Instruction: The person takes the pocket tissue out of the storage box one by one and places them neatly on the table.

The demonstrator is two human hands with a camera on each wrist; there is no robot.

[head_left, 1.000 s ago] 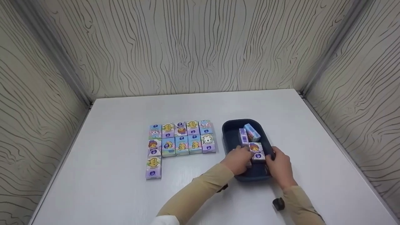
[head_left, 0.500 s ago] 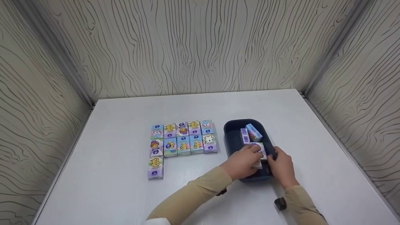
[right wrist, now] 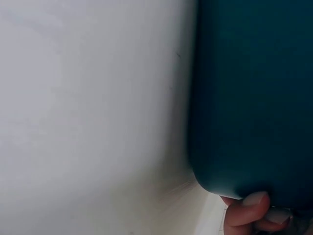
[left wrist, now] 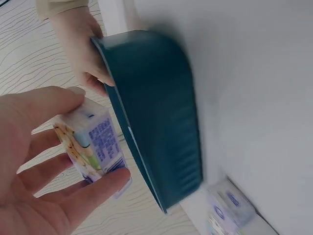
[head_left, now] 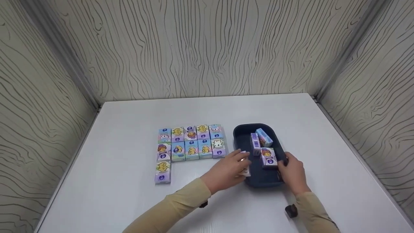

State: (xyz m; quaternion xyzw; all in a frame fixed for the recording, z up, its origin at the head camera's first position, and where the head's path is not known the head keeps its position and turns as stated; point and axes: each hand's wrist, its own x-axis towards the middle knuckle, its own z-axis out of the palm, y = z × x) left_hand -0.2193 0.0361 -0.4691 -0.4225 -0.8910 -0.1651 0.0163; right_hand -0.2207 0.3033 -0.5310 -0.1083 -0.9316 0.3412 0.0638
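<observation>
My left hand (head_left: 225, 171) pinches a small tissue pack (left wrist: 93, 137) with cartoon print between thumb and fingers, just over the left rim of a dark teal plastic bin (head_left: 262, 177). In the left wrist view the pack's purple printed side faces the camera. My right hand (head_left: 293, 172) grips the bin's right rim, its fingertips (right wrist: 255, 199) curled over the edge. Inside the bin lie a purple-sided pack (head_left: 255, 144) on its edge, a tilted blue pack (head_left: 264, 137) and a white-and-purple pack (head_left: 269, 157) lying flat.
Left of the bin, several similar packs (head_left: 192, 150) lie flat in two adjoining rows. One more pack (head_left: 162, 172) extends the left column toward me. The white table (head_left: 129, 139) meets wood-patterned panels (head_left: 200, 48) at the back and sides.
My left hand has reached into the bin, taken a tissue pack and carried it left to the bin's rim. The right hand stays on the opposite rim.
</observation>
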